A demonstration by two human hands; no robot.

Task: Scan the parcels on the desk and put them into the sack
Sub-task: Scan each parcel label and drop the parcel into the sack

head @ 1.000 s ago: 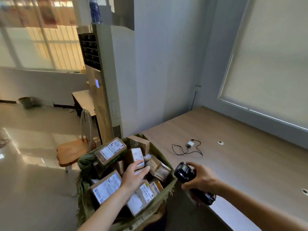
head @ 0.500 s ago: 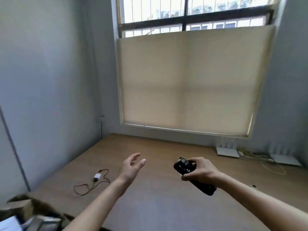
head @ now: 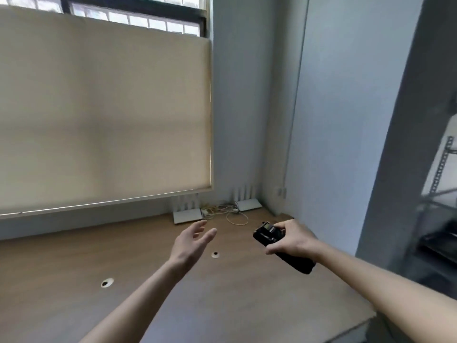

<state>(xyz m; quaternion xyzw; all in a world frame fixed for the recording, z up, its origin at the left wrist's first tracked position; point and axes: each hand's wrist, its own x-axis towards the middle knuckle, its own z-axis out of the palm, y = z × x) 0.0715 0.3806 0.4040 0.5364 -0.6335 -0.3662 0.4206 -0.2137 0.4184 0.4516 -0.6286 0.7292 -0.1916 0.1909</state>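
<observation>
My right hand (head: 293,240) grips a black handheld scanner (head: 282,247) above the right part of the wooden desk (head: 148,280). Its small display end points up and to the left. My left hand (head: 191,242) hovers over the middle of the desk with relaxed, straight fingers and holds nothing. No parcels and no sack show in this view.
Two white routers (head: 186,215) with upright antennas and a tangle of cables (head: 230,211) lie at the desk's back edge under the blinded window. Two round cable holes (head: 106,283) pierce the desktop. A grey wall and metal shelving (head: 442,219) stand at the right.
The view has swung right, away from the sack of parcels, along the desk to its far right corner. My left hand left the sack and now hovers empty; my right still grips the scanner.
</observation>
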